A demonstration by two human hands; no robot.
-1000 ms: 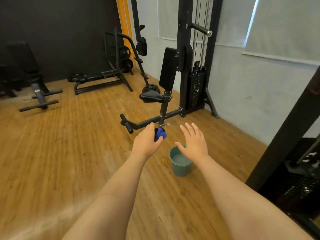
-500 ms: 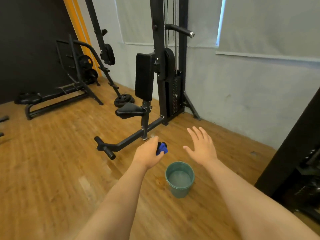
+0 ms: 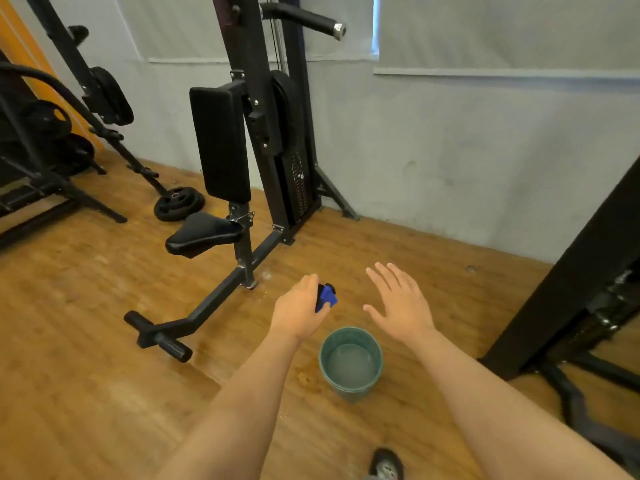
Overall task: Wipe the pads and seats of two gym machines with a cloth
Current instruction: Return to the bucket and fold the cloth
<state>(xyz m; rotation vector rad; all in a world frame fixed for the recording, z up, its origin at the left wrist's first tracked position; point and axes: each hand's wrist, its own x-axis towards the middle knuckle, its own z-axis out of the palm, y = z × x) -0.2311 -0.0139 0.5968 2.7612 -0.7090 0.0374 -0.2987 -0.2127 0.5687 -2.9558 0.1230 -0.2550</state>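
Now the left hand (image 3: 298,315) grips a blue cloth (image 3: 326,297) — right hand (image 3: 401,303) spread open, holding nothing — above the bucket (image 3: 350,363); seat (image 3: 202,233) at ten o'clock

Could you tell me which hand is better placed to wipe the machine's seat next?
Left, likely: the left hand grips the blue cloth, nearer the seat; the right hand is open and empty.

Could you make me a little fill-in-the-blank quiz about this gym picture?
The left hand grips a bunched cloth coloured ____.
The right hand holds ____, fingers spread.
The green bucket stands on the wooden ____.
The machine's seat sits ____ its upright back pad.
Missing words: blue; nothing; floor; below.
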